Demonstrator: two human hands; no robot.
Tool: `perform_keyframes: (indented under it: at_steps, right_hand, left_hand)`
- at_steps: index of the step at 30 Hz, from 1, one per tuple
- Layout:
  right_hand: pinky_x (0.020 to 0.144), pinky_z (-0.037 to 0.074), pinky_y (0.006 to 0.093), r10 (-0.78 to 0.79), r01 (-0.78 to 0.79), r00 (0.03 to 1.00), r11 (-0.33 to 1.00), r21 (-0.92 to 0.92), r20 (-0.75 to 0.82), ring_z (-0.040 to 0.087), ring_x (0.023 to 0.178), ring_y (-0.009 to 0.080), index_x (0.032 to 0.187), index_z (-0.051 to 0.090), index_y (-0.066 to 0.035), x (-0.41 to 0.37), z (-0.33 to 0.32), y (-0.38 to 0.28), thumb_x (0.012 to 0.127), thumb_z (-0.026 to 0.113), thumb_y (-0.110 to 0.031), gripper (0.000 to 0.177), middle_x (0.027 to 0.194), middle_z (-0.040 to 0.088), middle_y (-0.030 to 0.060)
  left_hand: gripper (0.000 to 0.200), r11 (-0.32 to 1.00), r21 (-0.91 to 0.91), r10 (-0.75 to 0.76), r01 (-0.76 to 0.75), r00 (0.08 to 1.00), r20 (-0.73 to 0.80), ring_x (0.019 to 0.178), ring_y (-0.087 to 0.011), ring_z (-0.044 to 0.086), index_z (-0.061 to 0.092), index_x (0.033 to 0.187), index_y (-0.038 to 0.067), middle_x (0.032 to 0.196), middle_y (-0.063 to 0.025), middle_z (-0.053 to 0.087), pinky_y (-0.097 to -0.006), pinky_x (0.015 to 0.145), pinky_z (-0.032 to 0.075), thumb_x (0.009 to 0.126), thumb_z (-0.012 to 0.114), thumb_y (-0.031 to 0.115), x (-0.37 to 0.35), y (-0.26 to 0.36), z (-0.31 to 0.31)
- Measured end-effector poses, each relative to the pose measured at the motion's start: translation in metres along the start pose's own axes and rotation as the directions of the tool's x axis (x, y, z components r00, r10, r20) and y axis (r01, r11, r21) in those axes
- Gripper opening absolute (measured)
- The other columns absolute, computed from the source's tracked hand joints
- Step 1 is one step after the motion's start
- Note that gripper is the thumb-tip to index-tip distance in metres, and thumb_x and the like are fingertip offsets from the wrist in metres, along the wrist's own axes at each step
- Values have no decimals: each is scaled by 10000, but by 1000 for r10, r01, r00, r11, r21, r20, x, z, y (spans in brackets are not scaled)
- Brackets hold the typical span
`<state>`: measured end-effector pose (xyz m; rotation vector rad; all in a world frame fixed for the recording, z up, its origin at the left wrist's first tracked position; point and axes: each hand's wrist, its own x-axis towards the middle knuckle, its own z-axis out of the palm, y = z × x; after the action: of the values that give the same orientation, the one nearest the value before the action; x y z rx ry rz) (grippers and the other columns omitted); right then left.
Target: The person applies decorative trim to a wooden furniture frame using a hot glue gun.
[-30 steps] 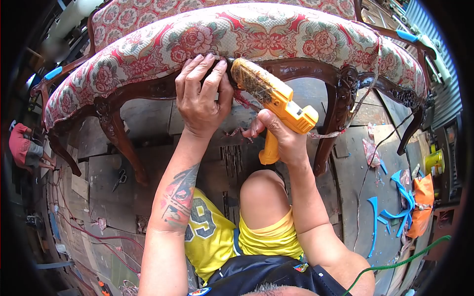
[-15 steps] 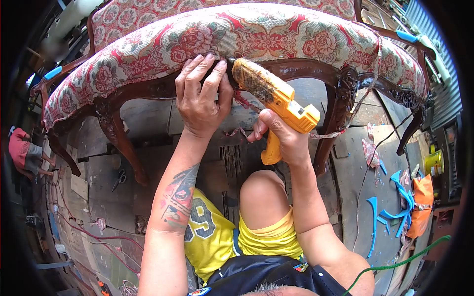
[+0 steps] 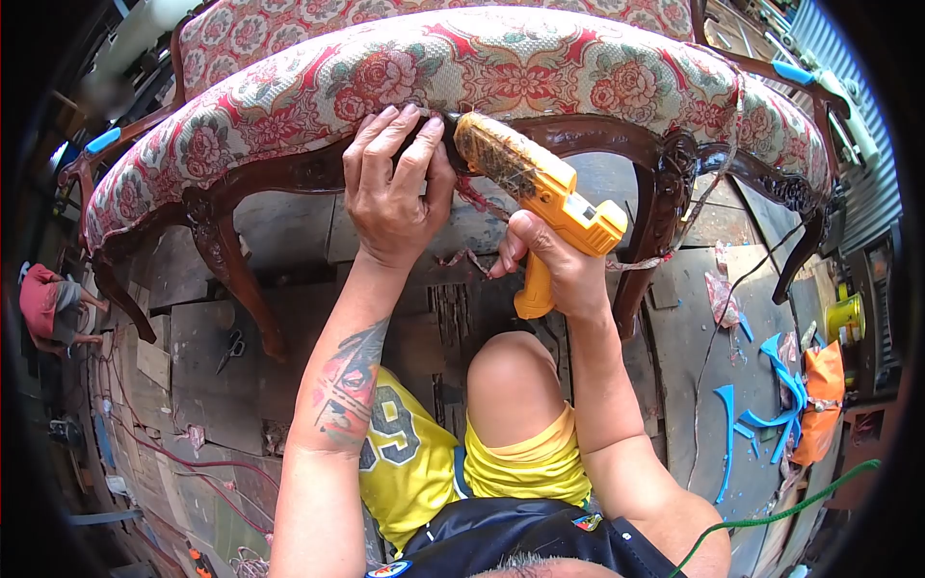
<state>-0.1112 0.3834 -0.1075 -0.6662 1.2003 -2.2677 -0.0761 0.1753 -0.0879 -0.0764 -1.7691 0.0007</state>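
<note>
A floral-upholstered sofa [image 3: 525, 67] with a dark carved wooden frame [image 3: 617, 138] stands in front of me. My left hand [image 3: 393, 197] presses its fingertips along the seam between fabric and wood, pinching a narrow trim strip [image 3: 487, 204] there. The loose length of trim dangles below and loops off to the right, over the sofa's edge. In my right hand [image 3: 567, 275] is a yellow glue gun [image 3: 554, 183], its front crusted with brown residue. The nozzle end sits at the seam beside my left fingers; its very tip is hard to make out.
Scissors [image 3: 231, 351] lie on the plank floor at left. At right are blue offcuts [image 3: 776, 395], an orange bag [image 3: 822, 405] and a yellow can [image 3: 846, 318]. A green cord [image 3: 800, 508] crosses lower right. Another person [image 3: 48, 303] is bent over at far left.
The glue gun and my right hand have shifted very slightly to the right. My left hand stays in place at the seam. The person at far left has moved slightly.
</note>
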Motion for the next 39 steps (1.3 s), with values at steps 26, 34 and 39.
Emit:
perform_keyframes:
  at_steps: [26, 34, 39]
  right_hand:
    - [675, 640, 403, -41, 39, 999, 987, -155, -12, 653, 719, 194, 1016, 671, 19, -6, -1, -9, 1104, 662, -162, 202, 804, 626, 70]
    - [670, 640, 399, -36, 32, 999, 986, -164, -20, 653, 713, 194, 1009, 671, 24, -6, -2, -11, 1101, 665, -166, 210, 798, 626, 71]
    - [665, 640, 398, -35, 31, 999, 984, -177, -20, 651, 705, 194, 1004, 671, 25, -8, -3, -12, 1099, 668, -165, 213, 792, 625, 72]
  left_hand:
    - [319, 1000, 19, 21, -20, 999, -24, 1183, -300, 700, 801, 1178, 117, 1223, -79, 748, -429, 1053, 570, 869, 810, 34, 1, -1, 2]
    - [308, 1000, 15, 23, -22, 999, -30, 1178, -297, 700, 804, 1170, 119, 1210, -76, 747, -432, 1050, 574, 871, 814, 43, 2, -1, 2]
    - [307, 1000, 15, 24, -24, 999, -30, 1176, -297, 698, 805, 1168, 119, 1214, -76, 746, -429, 1045, 575, 871, 814, 42, 2, -1, 2]
